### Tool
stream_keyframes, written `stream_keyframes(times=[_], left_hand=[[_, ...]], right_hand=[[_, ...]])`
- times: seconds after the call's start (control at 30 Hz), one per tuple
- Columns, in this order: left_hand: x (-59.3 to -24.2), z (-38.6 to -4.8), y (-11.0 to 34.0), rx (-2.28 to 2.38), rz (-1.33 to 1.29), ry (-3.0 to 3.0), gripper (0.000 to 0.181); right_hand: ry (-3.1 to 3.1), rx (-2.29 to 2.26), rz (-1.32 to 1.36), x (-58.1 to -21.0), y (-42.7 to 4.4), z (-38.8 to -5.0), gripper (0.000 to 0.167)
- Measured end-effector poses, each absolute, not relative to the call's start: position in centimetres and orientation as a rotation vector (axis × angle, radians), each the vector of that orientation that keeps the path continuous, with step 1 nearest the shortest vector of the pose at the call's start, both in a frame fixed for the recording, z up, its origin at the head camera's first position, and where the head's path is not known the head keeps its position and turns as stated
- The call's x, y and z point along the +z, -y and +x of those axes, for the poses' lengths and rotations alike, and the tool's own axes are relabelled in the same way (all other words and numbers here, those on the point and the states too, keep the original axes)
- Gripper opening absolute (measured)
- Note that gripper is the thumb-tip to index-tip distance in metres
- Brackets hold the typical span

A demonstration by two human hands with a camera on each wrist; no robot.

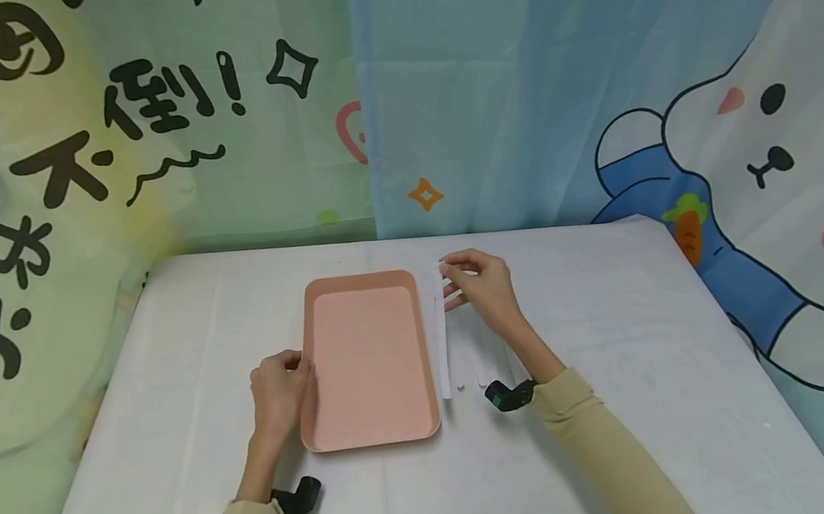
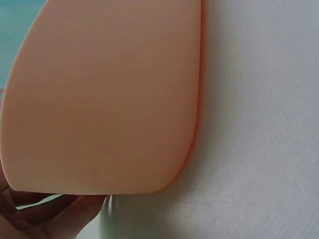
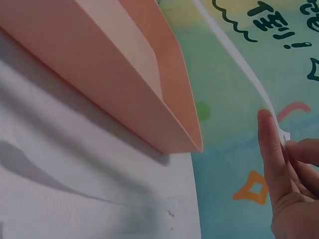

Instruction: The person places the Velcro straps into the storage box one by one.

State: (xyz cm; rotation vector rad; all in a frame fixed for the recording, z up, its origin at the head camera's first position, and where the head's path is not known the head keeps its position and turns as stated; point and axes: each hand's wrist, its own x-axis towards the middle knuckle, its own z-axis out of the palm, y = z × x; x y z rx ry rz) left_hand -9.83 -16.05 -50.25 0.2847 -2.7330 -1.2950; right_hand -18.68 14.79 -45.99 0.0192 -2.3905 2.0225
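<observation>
With left hand (image 1: 278,392), gripping a shallow pink rounded-rectangular tray (image 1: 372,360) on white table (image 1: 629,309) at nine o'clock. With right hand (image 1: 483,290), pinching a thin white strip (image 1: 443,354) at twelve, beside tray's three o'clock.

The tray (image 2: 107,99) filled the left and middle of the view, its pale orange side smooth and plain, with a rounded corner at lower right. A deeper orange line ran down its right edge, beside a soft shadow on the white desk (image 2: 264,119). At lower left, the left hand (image 2: 40,226), partly cut off, held its fingers (image 2: 79,214) against the tray's lower edge. Teal backdrop (image 2: 15,35) showed at upper left.
</observation>
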Motion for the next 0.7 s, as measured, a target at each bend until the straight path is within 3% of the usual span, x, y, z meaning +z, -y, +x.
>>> stream_keyframes(times=[0.7], left_hand=[[-50.3,-10.0,15.9,-1.297,0.309,2.734,0.019]], right_hand=[[2.365,2.138,0.049,-47.4,-10.0,-19.3,0.027]])
